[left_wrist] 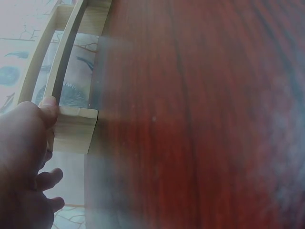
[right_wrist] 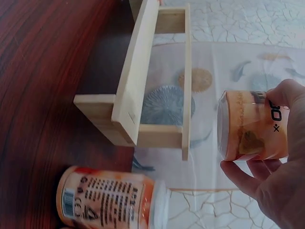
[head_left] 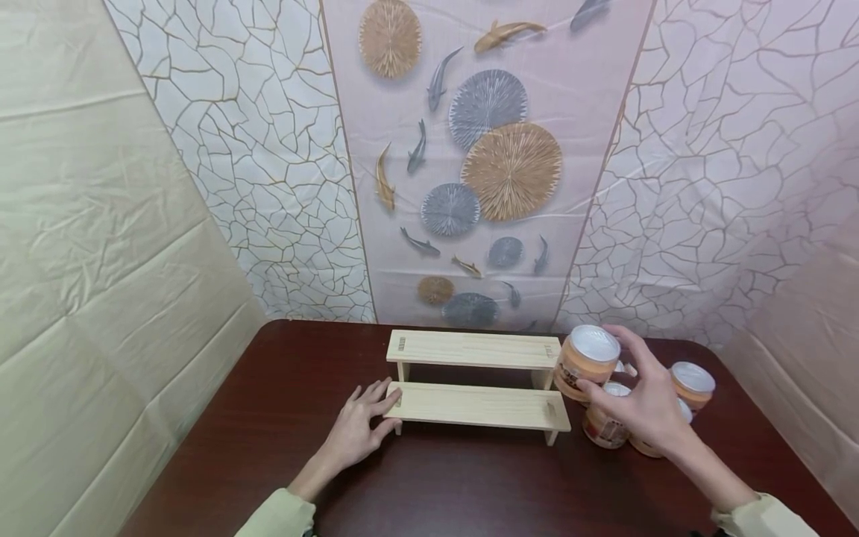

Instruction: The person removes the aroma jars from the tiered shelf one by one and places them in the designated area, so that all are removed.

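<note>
My right hand point(head_left: 647, 403) grips an orange-labelled can point(head_left: 582, 365) with a pale lid, thumb on one side and fingers on the other. It is raised off the table, by the right end of a two-tier wooden rack point(head_left: 473, 406). In the right wrist view, the can point(right_wrist: 252, 126) is apart from the rack point(right_wrist: 136, 81). My left hand point(head_left: 359, 424) rests on the left end of the lower tier, its fingers fairly straight. The left wrist view shows a fingertip point(left_wrist: 49, 101) against the board's edge, with other fingers beyond the board's end.
Several similar cans stand right of the rack, partly behind my right hand; one near can point(head_left: 606, 425) and one farther can point(head_left: 693, 384) show best. The dark red-brown table point(head_left: 463, 485) extends in front of the rack. A patterned cloth point(head_left: 470, 246) hangs behind it.
</note>
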